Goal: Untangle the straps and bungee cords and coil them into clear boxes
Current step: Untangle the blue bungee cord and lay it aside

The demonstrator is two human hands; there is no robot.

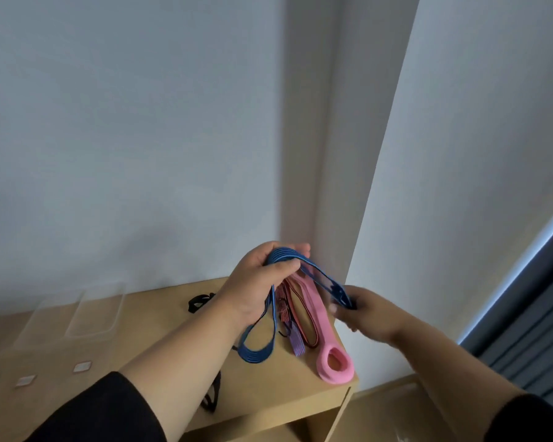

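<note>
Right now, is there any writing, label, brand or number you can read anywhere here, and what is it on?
No readable text anywhere.
Two small white square stickers on the light wooden table: too small and blurred to tell whether they carry print.
Coiled blue bungee cord, flat pink strap, clear plastic boxes: no markings visible.

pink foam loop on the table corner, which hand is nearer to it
Right. The right hand is just above and right of the pink foam loop; the left hand is farther, up and left.

Both hands (262, 279) (361, 309) raised, fingers apparently curled.
</note>
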